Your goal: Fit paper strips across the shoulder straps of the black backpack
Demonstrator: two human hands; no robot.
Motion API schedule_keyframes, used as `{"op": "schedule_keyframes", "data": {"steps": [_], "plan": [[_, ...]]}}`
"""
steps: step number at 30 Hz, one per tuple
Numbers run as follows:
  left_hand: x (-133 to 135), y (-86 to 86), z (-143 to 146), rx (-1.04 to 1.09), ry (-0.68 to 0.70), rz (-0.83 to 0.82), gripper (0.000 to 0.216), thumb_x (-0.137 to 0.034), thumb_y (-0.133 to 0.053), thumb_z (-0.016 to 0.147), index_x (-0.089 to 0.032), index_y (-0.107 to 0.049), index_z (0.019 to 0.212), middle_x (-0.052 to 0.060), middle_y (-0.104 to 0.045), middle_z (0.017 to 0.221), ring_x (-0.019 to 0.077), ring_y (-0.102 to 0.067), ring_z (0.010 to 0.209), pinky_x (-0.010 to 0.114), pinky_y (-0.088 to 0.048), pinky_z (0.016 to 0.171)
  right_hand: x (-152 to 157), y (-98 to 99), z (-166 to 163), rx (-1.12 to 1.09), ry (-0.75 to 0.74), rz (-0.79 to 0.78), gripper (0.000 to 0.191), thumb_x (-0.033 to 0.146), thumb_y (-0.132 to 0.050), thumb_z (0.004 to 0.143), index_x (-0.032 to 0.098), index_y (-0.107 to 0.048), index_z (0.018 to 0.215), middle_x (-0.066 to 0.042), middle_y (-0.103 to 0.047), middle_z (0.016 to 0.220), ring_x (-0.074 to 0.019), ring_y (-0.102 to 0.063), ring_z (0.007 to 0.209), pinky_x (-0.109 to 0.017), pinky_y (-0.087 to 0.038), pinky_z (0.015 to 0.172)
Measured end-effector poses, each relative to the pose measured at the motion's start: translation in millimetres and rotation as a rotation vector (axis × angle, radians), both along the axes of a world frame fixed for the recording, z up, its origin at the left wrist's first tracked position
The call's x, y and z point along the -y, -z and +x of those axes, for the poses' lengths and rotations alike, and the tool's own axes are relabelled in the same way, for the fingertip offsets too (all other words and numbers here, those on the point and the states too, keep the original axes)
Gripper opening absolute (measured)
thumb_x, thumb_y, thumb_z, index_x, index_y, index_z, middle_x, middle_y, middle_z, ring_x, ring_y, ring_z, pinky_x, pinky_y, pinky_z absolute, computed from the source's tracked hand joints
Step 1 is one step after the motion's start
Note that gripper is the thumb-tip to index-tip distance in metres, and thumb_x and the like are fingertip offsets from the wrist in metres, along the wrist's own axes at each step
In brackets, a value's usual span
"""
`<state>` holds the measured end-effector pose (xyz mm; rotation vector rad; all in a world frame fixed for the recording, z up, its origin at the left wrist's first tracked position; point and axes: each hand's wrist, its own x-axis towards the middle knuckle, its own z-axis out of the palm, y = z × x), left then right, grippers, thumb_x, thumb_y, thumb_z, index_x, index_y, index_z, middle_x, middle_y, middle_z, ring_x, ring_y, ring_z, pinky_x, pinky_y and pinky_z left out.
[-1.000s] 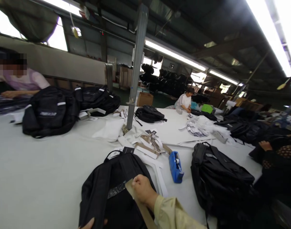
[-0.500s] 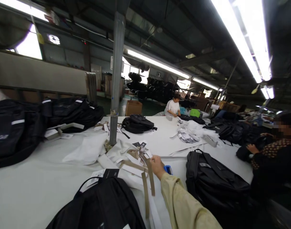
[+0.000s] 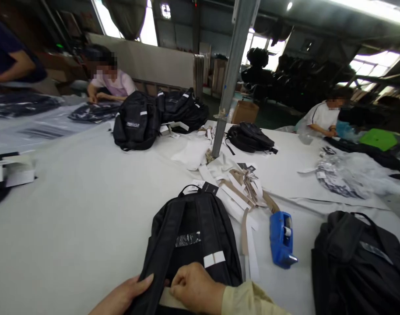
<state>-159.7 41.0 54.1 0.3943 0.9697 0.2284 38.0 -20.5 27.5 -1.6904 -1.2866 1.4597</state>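
A wide white work table (image 3: 71,218) fills the scene, with a grey steel post (image 3: 233,74) rising from its middle. At the near edge lies a black backpack (image 3: 190,236), back panel up with its shoulder straps running away from the viewer, a small white label across the right strap. To the near right sits another black backpack (image 3: 360,262), and at the far left of the post a heap of black backpacks (image 3: 154,118) with reflective strips; a smaller black bag (image 3: 249,138) lies just right of the post. Far right, a pile of clear plastic bags (image 3: 347,175) spreads over the table. Between the post and the near backpack lies a litter of white and tan paper strips (image 3: 239,188), and just right of them a blue tape dispenser (image 3: 280,240). Other people work at the far left and far right sides. The right hand (image 3: 196,291), in a pale yellow sleeve, is curled in a fist pinching a tan strip (image 3: 169,301) against the backpack's near end. The left hand (image 3: 124,295) lies beside it, fingers together and flat on the left shoulder strap, not visibly closed around it.
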Motion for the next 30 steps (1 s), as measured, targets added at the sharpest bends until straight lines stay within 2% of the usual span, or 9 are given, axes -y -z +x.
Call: {"op": "schedule_keyframes", "data": {"steps": [4,8,12,14,16,19,21,26,30], "plan": [[-4,9.9,-7,-0.009,0.005,0.048,0.042,-0.042,-0.080,0.077,-0.009,-0.071,0.100,0.013,-0.075,0.081,0.0237,-0.069,0.072,0.029,-0.054,0.065,-15,20.7,-31,-0.073,0.128,0.068,0.011,0.017,-0.063,0.071,0.014,-0.072,0.067,0.000,-0.064,0.061,-0.0115,-0.054,0.057,-0.021,-0.036,0.051],[-5,14.5,-7,-0.078,-0.006,0.147,0.053,-0.047,-0.091,0.060,-0.010,-0.070,0.092,0.011,-0.074,0.075,0.0186,-0.065,0.061,0.024,-0.051,0.055,-28,29.1,-38,-0.255,0.220,0.003,0.011,0.022,-0.069,0.070,0.012,-0.067,0.067,0.001,-0.062,0.060,-0.0107,-0.054,0.057,-0.021,-0.038,0.053],[-7,17.1,-7,-0.132,0.029,0.234,0.057,-0.053,-0.091,0.054,-0.011,-0.068,0.085,0.011,-0.073,0.070,0.0199,-0.063,0.058,0.026,-0.052,0.051,-9,22.7,-27,-0.297,0.142,-0.133,0.023,0.024,-0.070,0.069,0.014,-0.065,0.088,0.002,-0.063,0.061,-0.0105,-0.055,0.049,-0.020,-0.038,0.049],[-7,18.9,-9,-0.141,0.046,0.264,0.057,-0.054,-0.090,0.055,-0.011,-0.067,0.084,0.011,-0.073,0.069,0.0208,-0.064,0.057,0.028,-0.053,0.051,6,17.3,-19,-0.231,0.109,-0.236,0.019,0.026,-0.068,0.070,0.015,-0.063,0.085,0.001,-0.064,0.059,-0.0108,-0.053,0.042,-0.020,-0.036,0.044],[-8,20.8,-10,-0.136,0.052,0.267,0.059,-0.054,-0.090,0.053,-0.011,-0.066,0.086,0.011,-0.073,0.069,0.0214,-0.064,0.057,0.029,-0.054,0.052,15,13.3,-16,-0.104,0.153,-0.309,0.010,0.024,-0.065,0.073,0.015,-0.061,0.075,0.001,-0.061,0.054,-0.0090,-0.048,0.036,-0.020,-0.033,0.041],[-7,23.4,-10,-0.126,0.050,0.265,0.064,-0.053,-0.090,0.050,-0.012,-0.063,0.091,0.010,-0.073,0.070,0.0231,-0.066,0.060,0.031,-0.055,0.055,16,12.4,-23,0.010,0.253,-0.301,0.010,0.022,-0.064,0.075,0.015,-0.063,0.068,0.003,-0.055,0.047,-0.0063,-0.040,0.036,-0.019,-0.030,0.041],[-6,24.7,-9,-0.110,0.047,0.275,0.067,-0.050,-0.089,0.051,-0.012,-0.060,0.097,0.011,-0.073,0.071,0.0255,-0.068,0.064,0.033,-0.056,0.058,10,14.4,-32,-0.013,0.269,-0.246,0.014,0.024,-0.067,0.074,0.014,-0.064,0.065,0.003,-0.054,0.046,-0.0058,-0.039,0.038,-0.020,-0.030,0.043],[-6,26.6,-8,-0.102,-0.020,0.402,0.074,-0.033,-0.082,0.058,-0.009,-0.050,0.121,0.009,-0.073,0.076,0.0250,-0.068,0.065,0.034,-0.056,0.061,-6,18.9,-53,-0.256,0.289,-0.205,0.037,0.045,-0.079,0.064,0.014,-0.058,0.060,0.004,-0.051,0.049,-0.0042,-0.038,0.041,-0.020,-0.022,0.042],[-7,27.0,-11,-0.202,-0.104,0.529,0.088,-0.019,-0.074,0.066,-0.013,-0.035,0.144,0.012,-0.074,0.103,0.0244,-0.070,0.076,0.033,-0.058,0.069,-11,21.8,-62,-0.528,0.343,-0.169,0.037,0.043,-0.080,0.060,0.014,-0.057,0.065,0.008,-0.043,0.048,-0.0020,-0.029,0.039,-0.020,-0.015,0.039]]}}
